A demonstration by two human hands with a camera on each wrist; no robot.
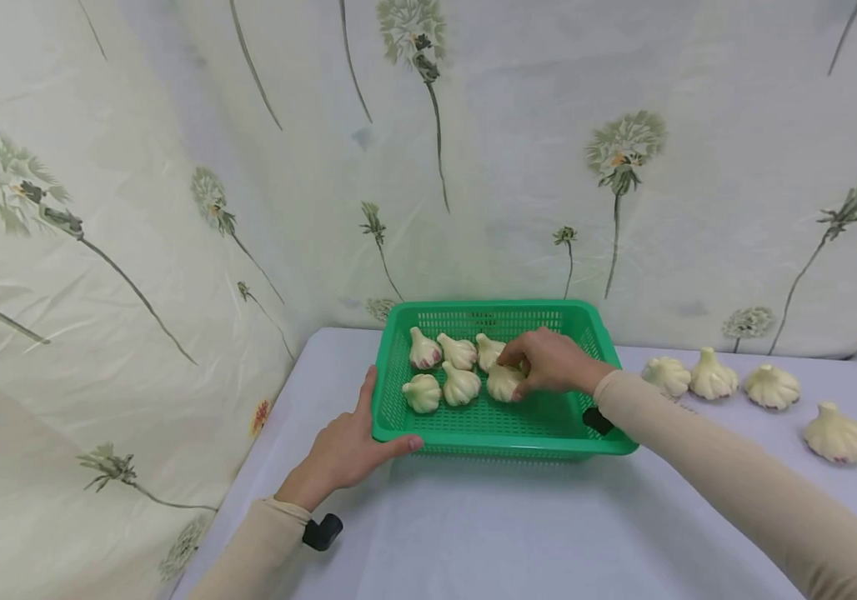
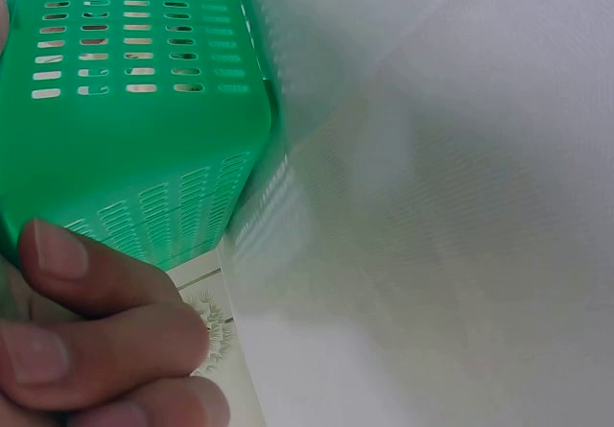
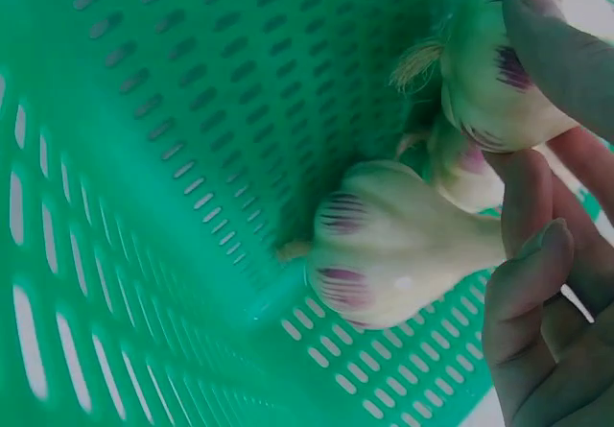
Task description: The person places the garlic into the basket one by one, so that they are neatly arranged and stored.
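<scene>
Garlic bulb, cream-white with purple streaks (image 1: 502,384), sits pinched between the thumb and fingers of your right hand (image 1: 554,360), inside the rectangular green plastic mesh basket (image 1: 496,443). Your left hand (image 1: 346,450) holds the basket corner nearest it. Released while tilted, the rounded bulb could roll; nudged leftward, it could knock the neighbouring pale bulb (image 1: 462,384). If your left hand slackens, a bumped wall might make the basket slide.
</scene>
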